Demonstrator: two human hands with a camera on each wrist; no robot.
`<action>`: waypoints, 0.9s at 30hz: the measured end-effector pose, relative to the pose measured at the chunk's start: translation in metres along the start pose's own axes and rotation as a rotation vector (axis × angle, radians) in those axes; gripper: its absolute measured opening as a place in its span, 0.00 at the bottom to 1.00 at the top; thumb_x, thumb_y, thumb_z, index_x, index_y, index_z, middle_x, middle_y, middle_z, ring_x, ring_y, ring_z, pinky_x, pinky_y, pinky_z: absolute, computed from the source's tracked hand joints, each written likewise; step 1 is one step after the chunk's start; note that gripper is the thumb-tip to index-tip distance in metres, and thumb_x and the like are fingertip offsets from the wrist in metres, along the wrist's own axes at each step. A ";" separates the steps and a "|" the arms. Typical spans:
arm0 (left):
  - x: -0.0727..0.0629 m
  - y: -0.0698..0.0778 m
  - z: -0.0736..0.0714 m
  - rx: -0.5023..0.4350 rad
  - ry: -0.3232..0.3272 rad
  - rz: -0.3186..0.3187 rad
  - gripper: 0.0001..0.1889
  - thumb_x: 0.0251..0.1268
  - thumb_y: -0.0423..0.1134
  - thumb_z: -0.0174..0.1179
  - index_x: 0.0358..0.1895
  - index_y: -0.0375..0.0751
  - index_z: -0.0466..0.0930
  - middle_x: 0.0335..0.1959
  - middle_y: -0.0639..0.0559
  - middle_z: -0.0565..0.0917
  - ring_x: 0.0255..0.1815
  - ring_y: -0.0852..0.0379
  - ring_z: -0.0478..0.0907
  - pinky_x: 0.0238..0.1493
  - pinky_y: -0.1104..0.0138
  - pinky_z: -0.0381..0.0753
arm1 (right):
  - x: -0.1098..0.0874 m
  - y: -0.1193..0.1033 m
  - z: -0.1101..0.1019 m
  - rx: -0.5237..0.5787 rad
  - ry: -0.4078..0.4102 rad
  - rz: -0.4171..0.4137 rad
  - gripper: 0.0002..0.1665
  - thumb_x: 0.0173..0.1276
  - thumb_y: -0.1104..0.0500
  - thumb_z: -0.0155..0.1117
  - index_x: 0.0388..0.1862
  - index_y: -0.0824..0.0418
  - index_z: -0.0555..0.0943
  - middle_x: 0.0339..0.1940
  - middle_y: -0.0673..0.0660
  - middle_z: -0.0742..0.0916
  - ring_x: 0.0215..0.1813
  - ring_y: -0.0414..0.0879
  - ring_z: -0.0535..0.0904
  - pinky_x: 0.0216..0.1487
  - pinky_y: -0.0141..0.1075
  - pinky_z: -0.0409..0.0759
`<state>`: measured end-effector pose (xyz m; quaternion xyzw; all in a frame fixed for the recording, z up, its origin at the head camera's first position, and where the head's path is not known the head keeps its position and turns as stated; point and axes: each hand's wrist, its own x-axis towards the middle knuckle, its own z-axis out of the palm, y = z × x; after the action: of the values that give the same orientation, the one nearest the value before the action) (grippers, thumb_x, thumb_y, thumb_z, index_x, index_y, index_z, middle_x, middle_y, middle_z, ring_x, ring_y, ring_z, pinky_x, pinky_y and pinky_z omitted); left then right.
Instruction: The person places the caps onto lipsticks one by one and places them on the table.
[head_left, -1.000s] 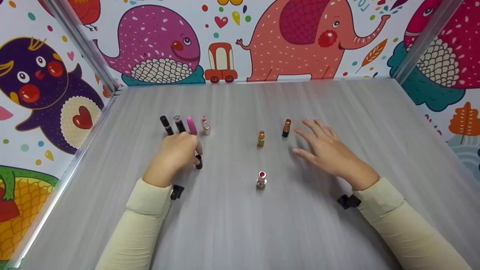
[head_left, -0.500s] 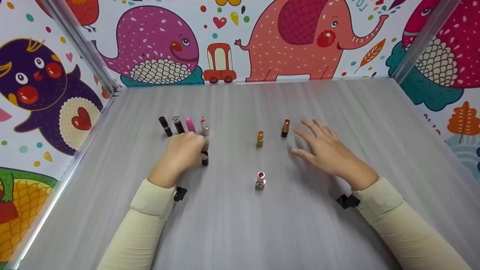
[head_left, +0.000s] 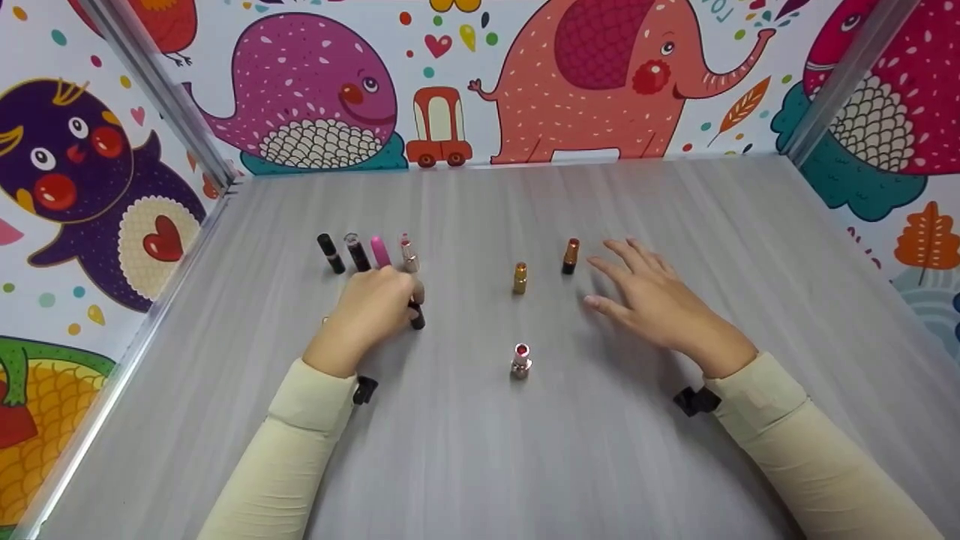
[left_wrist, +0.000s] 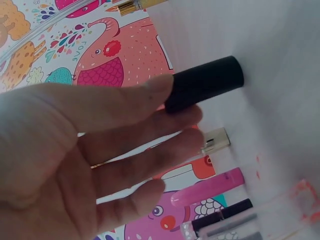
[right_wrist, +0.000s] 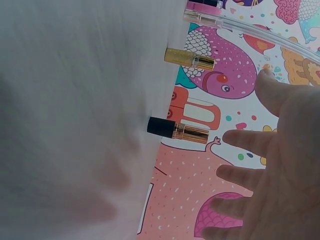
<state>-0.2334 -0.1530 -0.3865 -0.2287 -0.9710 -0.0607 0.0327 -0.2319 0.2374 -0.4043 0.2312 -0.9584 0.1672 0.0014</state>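
Observation:
My left hand (head_left: 367,315) pinches a black lipstick tube (left_wrist: 207,82) between thumb and forefinger. In the head view the tube (head_left: 418,316) stands nearly upright at the table surface, its upper part hidden by the fingers. Just beyond that hand is a row: a black tube (head_left: 331,253), a clear-topped black lipstick (head_left: 357,253), a bright pink tube (head_left: 380,250) and a pale lipstick with a pink top (head_left: 409,253). On the right, my right hand (head_left: 652,304) holds nothing, fingers spread. Nearest to it stands a black-and-gold lipstick (head_left: 571,256), apart from the fingertips.
Between the hands stand a gold lipstick (head_left: 520,278) and, nearer me, a silver lipstick with a red tip (head_left: 521,361). Patterned walls (head_left: 442,45) with cartoon animals enclose the grey table (head_left: 480,465). A small object (head_left: 325,321) is mostly hidden behind my left hand.
My left hand has moved a little to the right with the black lipstick tube, uncovering a small object on its left. My right hand and the other lipsticks have stayed put.

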 end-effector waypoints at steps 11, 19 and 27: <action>0.002 0.001 0.004 0.023 0.028 0.011 0.07 0.56 0.29 0.76 0.28 0.42 0.86 0.30 0.46 0.89 0.31 0.41 0.86 0.37 0.47 0.85 | 0.005 0.015 0.002 0.169 0.012 0.042 0.41 0.80 0.46 0.66 0.83 0.60 0.66 0.83 0.65 0.68 0.83 0.64 0.61 0.79 0.66 0.60; 0.003 0.002 0.005 0.049 0.024 0.024 0.05 0.57 0.28 0.75 0.30 0.40 0.88 0.31 0.44 0.90 0.31 0.39 0.87 0.37 0.46 0.86 | 0.019 0.034 0.015 0.420 -0.049 0.095 0.41 0.82 0.49 0.64 0.84 0.65 0.63 0.80 0.70 0.69 0.81 0.67 0.63 0.79 0.65 0.61; 0.004 0.001 0.006 0.061 0.009 0.015 0.06 0.57 0.28 0.73 0.29 0.42 0.88 0.31 0.44 0.90 0.31 0.40 0.86 0.36 0.46 0.86 | 0.034 0.039 0.031 0.471 -0.090 0.124 0.44 0.79 0.50 0.67 0.84 0.67 0.62 0.79 0.71 0.72 0.82 0.65 0.64 0.81 0.61 0.59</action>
<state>-0.2365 -0.1492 -0.3918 -0.2344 -0.9706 -0.0321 0.0445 -0.2772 0.2447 -0.4427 0.1730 -0.9045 0.3753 -0.1054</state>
